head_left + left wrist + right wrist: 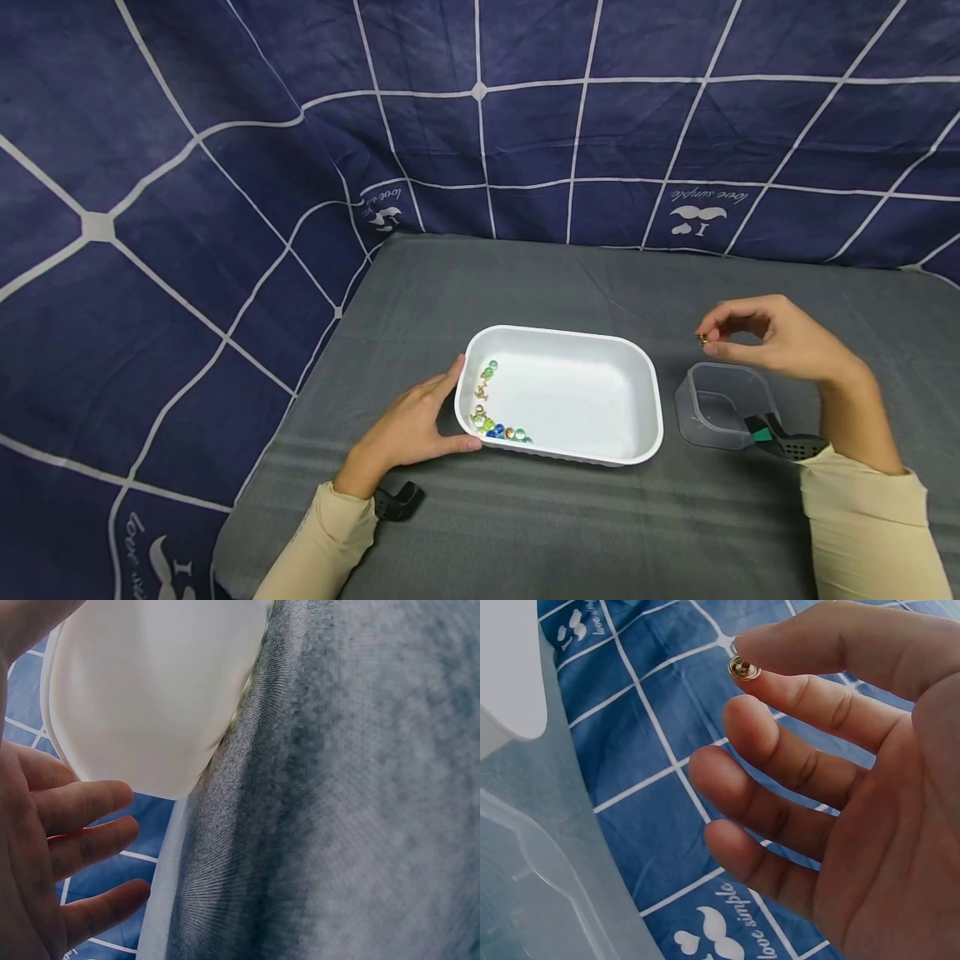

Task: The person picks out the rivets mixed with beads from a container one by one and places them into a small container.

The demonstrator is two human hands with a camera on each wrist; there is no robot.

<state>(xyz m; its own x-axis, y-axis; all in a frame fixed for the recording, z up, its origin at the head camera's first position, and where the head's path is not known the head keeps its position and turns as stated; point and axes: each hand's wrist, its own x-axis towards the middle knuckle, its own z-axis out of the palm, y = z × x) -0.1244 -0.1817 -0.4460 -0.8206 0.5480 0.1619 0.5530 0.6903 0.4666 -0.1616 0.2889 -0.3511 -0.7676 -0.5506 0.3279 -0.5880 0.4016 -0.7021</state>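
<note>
- Right hand [783,337]: thumb and index closed in a fingertip grip on a small gold piece [702,339]; other fingers loosely bent, clear of it.
- Gold piece held up near the far edge of the clear box [693,427]; exact shape uncertain, fingertips partly cover it.
- Left hand [420,421]: spread wide, thumb and fingers resting against the white tray [570,392] at its left end, not clenched.
- Marbles [499,430] and more gold trinkets [481,392] lie along the tray's left end and near edge.
- Technique: pinch lightly but squarely, since so small a piece could slip; release low to limit bounce; steady the tray without tilting, or marbles may roll.
</note>
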